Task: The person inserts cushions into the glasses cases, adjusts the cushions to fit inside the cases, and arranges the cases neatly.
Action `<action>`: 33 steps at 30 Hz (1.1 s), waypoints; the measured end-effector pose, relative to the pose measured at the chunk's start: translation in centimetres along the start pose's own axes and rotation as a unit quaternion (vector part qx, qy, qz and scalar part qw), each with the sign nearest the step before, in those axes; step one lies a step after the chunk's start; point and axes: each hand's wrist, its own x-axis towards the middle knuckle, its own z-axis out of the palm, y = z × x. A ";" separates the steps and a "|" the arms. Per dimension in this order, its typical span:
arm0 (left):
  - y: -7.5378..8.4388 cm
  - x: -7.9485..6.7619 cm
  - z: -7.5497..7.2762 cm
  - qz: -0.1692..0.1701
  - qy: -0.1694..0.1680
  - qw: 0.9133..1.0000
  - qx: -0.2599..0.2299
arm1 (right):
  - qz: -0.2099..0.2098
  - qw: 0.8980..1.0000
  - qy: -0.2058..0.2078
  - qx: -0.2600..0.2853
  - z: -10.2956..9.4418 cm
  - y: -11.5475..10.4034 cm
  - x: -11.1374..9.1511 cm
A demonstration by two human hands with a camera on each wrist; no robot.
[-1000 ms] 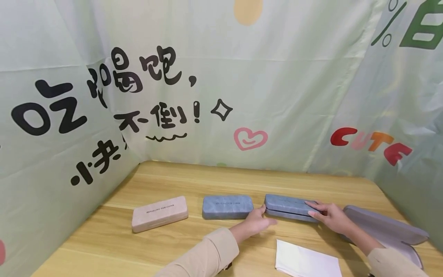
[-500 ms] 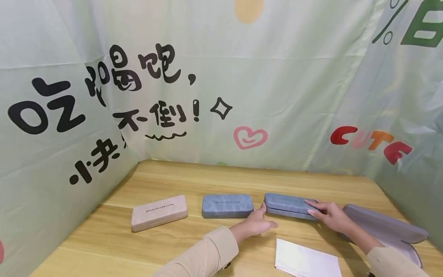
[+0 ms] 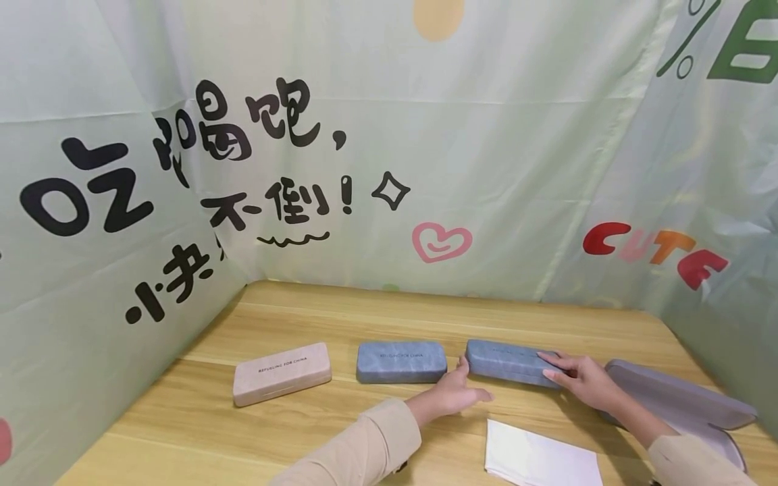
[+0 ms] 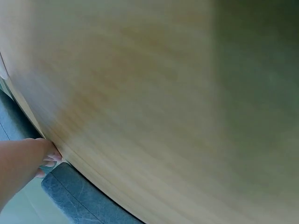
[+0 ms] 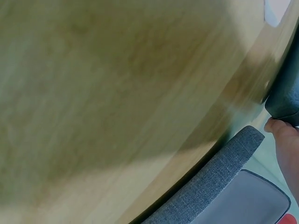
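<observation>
Now the right blue glasses case (image 3: 509, 363) looks closed, gap gone. Right grip (image 3: 587, 381) pinches its right end; loose left grip (image 3: 452, 393) touches the other.

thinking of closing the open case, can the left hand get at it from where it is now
Probably not easily. The held blue case, the right hand gripping it and the right forearm lie between the left hand and the open case.
</observation>
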 end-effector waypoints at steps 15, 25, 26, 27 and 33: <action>0.1 0.0 -0.3 0.007 0.012 1.000 0.005 | 0.020 1.000 0.003 -0.010 -0.1 -0.5 -0.3; -0.1 -0.2 -0.3 0.021 0.016 1.000 0.008 | 0.056 0.998 0.004 -0.022 0.4 -0.6 -0.8; -0.1 -0.2 -0.3 0.021 0.016 1.000 0.009 | 0.057 0.998 0.007 -0.020 0.4 -0.6 -0.8; -0.1 -0.2 -0.3 0.021 0.015 1.000 0.010 | 0.057 0.998 0.009 -0.018 0.5 -0.6 -0.9; 0.1 -0.4 -0.3 0.025 0.014 0.999 0.022 | 0.044 0.999 0.015 -0.024 0.7 -1.0 -1.2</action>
